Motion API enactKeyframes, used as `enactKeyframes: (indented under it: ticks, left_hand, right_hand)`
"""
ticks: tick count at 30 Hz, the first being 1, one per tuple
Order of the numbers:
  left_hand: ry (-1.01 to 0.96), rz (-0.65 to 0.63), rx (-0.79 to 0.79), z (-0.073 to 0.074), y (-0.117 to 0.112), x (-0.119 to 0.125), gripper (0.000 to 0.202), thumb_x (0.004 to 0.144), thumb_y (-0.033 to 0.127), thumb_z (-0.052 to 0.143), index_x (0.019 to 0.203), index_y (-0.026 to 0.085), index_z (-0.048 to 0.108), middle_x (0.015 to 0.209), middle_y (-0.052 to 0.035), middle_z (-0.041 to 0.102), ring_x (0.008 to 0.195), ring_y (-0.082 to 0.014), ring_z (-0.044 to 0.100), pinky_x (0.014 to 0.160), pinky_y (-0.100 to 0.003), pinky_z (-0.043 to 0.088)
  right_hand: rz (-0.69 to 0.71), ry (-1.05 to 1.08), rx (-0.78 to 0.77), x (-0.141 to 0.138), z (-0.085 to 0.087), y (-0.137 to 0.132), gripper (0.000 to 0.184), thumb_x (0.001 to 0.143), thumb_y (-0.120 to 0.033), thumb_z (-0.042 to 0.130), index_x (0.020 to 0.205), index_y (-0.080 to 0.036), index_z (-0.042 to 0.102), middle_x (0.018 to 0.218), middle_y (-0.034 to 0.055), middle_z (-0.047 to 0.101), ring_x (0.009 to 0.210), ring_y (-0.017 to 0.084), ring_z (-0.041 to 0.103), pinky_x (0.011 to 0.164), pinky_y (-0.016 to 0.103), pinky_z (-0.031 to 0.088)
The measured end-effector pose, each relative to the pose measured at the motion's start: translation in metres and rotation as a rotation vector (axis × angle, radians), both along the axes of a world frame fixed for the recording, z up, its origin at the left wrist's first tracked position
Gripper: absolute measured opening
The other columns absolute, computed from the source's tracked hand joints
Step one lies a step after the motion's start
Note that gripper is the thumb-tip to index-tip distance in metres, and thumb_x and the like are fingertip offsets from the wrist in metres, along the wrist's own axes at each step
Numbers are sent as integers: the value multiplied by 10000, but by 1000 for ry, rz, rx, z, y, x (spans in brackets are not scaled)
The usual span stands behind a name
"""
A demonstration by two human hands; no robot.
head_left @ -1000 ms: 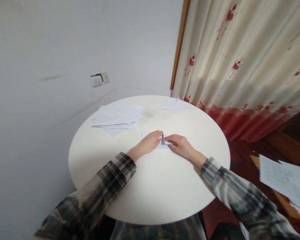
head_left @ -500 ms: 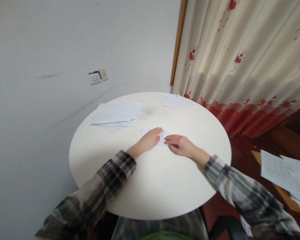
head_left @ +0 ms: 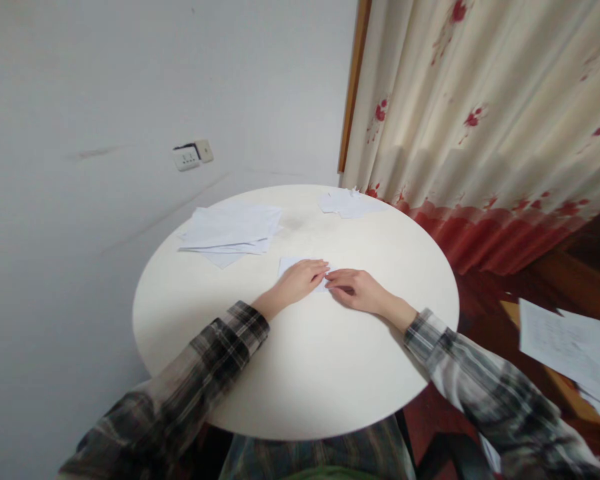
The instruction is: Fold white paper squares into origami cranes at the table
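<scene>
A small piece of white paper (head_left: 287,265) lies on the round white table (head_left: 300,373), mostly covered by my hands. My left hand (head_left: 301,280) rests flat over it, fingers stretched out to the right. From the right side, my right hand (head_left: 357,291) grips the paper's right part, fingers bent and thumb tucked below them. The fingertips of both hands almost meet over the sheet. How the paper is folded beneath them is hidden.
A stack of white sheets (head_left: 230,229) lies at the table's back left. Smaller paper pieces (head_left: 347,203) sit at the back right. Beyond the table are a wall socket (head_left: 186,158), a flowered curtain (head_left: 470,133) and, lower right, written papers (head_left: 560,340) on a wooden surface.
My left hand has slid slightly down and right over the paper, bringing its fingertips closer to my right hand. The whole view has shifted a little.
</scene>
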State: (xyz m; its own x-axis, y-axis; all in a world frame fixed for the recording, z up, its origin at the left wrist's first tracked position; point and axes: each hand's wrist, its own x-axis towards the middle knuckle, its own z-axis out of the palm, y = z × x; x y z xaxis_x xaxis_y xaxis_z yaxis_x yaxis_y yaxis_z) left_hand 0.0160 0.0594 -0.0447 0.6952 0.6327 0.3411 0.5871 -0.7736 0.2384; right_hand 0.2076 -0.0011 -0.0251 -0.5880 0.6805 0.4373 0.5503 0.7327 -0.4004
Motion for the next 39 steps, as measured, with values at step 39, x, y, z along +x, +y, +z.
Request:
enactKeyframes:
  ticks: [39]
  left_hand:
    - [212,48,-129,8,6,-7,624,852,555,296,1366,202,288,1441,-60,291,1347,-202,180,1069,-367,129]
  right_hand:
    - [-5,175,-411,41,0,51,514,606,-304,740,1091,-201,602,1175,67,587,1113,196,516,1035,379,320]
